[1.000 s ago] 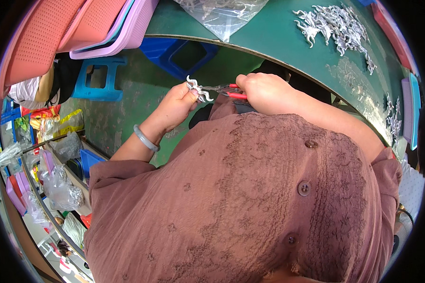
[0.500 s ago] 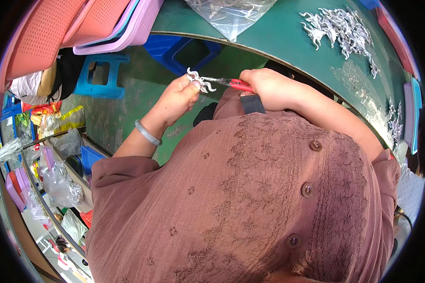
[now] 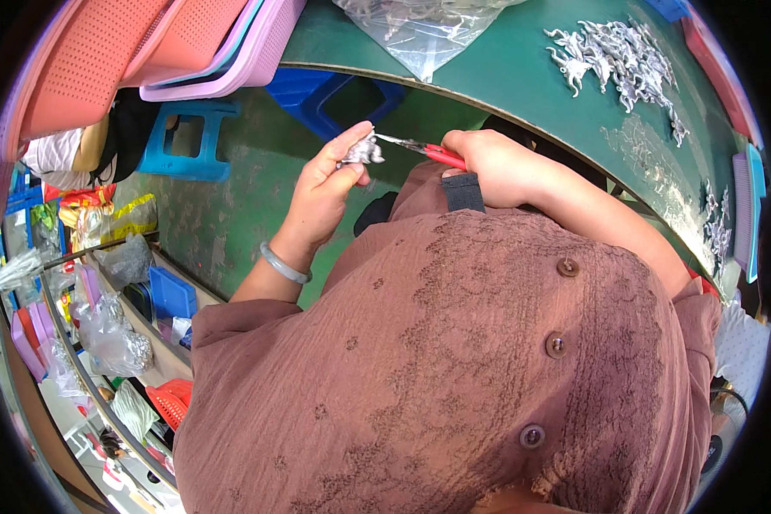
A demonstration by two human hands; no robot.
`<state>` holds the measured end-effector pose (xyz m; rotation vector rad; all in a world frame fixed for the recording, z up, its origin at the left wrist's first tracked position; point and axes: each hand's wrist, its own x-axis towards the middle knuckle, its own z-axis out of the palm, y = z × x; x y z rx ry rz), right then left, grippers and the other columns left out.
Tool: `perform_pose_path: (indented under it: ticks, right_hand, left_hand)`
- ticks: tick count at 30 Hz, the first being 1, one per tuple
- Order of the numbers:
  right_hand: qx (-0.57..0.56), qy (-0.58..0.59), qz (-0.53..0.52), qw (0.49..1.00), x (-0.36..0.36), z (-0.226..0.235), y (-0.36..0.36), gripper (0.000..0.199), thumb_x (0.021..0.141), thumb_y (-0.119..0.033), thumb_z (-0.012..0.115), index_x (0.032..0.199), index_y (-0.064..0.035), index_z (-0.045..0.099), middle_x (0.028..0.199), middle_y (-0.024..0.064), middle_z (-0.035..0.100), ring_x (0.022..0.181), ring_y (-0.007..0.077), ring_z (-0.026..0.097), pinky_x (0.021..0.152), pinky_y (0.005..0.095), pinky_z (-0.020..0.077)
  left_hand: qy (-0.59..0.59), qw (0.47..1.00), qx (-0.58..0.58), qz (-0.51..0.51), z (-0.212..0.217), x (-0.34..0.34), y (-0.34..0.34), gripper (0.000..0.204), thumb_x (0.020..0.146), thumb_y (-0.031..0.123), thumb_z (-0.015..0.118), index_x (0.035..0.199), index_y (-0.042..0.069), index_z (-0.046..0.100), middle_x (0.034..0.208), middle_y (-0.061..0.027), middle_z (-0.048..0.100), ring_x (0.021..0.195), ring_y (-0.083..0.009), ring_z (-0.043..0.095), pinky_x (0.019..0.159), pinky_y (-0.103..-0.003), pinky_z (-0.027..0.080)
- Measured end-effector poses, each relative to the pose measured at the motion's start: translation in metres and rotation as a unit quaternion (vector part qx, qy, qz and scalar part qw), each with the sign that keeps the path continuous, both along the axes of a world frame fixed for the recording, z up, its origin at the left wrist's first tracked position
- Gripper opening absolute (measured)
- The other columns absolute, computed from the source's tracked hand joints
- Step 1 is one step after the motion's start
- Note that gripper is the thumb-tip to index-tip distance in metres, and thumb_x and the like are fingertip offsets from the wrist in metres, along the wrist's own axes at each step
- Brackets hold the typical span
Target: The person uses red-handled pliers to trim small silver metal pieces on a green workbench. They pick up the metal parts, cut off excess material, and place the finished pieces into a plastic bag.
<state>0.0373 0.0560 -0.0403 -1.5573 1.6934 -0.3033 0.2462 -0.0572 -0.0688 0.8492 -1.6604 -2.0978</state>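
Observation:
Between the thumb and fingers of my left hand [image 3: 324, 182] is a small silvery piece with curled arms, an octopus-like casting [image 3: 365, 151]. My right hand [image 3: 490, 164] is closed around the red handles of a pair of pliers [image 3: 437, 154]. The pliers' thin metal jaws point left, and their tip reaches the upper edge of the casting by my left fingertips. Whether the jaws grip it is too small to tell. A heap of similar silvery castings [image 3: 617, 62] lies on the green table [image 3: 505, 64] at the far right.
A clear plastic bag [image 3: 424, 34] lies near the table's edge. Pink and orange perforated baskets [image 3: 86, 73] stand at the upper left. Blue plastic stools [image 3: 188, 141] are on the floor below. A shelf with bags and a red basket [image 3: 171, 401] stands at the left.
My left hand has turned more upright, and its fingers now cover more of the casting. The pliers' tip has shifted from the casting's middle to its upper edge.

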Motion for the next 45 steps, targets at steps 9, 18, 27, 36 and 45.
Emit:
perform_pose_path:
  ticks: [9,18,27,36,45]
  right_hand:
    - [-0.015,0.017,-0.028,0.999,0.000,0.002,0.003,0.031,0.076,-0.022,0.059,0.095,0.0021,0.053,0.085,0.0227,0.058,0.084,0.0389,0.056,0.071,0.0407,0.0449]
    - [-0.027,0.064,-0.034,0.997,0.000,-0.001,0.007,0.030,0.076,-0.022,0.061,0.091,0.0016,0.051,0.088,0.0200,0.056,0.087,0.0374,0.055,0.072,0.0418,0.0439]
    - [-0.045,0.078,-0.012,0.996,0.004,0.005,0.008,0.023,0.067,-0.003,0.057,0.090,0.0016,0.053,0.089,0.0218,0.058,0.089,0.0360,0.057,0.076,0.0409,0.0454]
    - [-0.054,0.114,0.013,0.992,0.001,0.003,0.010,0.027,0.074,-0.019,0.060,0.093,-0.0008,0.052,0.089,0.0177,0.057,0.086,0.0353,0.057,0.072,0.0408,0.0461]
    - [-0.078,0.156,0.016,0.985,0.006,0.010,0.011,0.027,0.067,0.000,0.059,0.092,0.0012,0.049,0.089,0.0183,0.056,0.085,0.0342,0.057,0.071,0.0393,0.0478]
  left_hand:
    - [0.070,0.989,0.076,0.108,-0.009,-0.008,0.012,0.047,0.086,0.002,0.051,0.128,0.002,0.031,0.095,-0.0104,0.055,0.083,-0.0168,0.057,0.077,-0.029,0.047]
    - [0.043,0.995,0.069,0.058,-0.003,-0.009,0.014,0.058,0.082,0.000,0.054,0.133,0.001,0.025,0.096,-0.0098,0.054,0.084,-0.0178,0.058,0.077,-0.029,0.047]
    - [0.051,0.997,0.036,0.043,-0.006,-0.004,0.015,0.056,0.082,-0.001,0.054,0.132,0.000,0.029,0.100,-0.0094,0.054,0.085,-0.0163,0.058,0.078,-0.027,0.046]
    - [0.003,0.990,0.139,0.029,0.001,-0.009,0.013,0.030,0.084,0.009,0.057,0.111,0.001,0.045,0.092,-0.0085,0.056,0.078,-0.0163,0.060,0.071,-0.028,0.049]
    - [-0.058,0.994,0.093,-0.011,0.002,-0.009,0.015,0.014,0.088,0.020,0.055,0.088,0.007,0.052,0.074,-0.0003,0.054,0.057,-0.0058,0.049,0.051,-0.018,0.040]
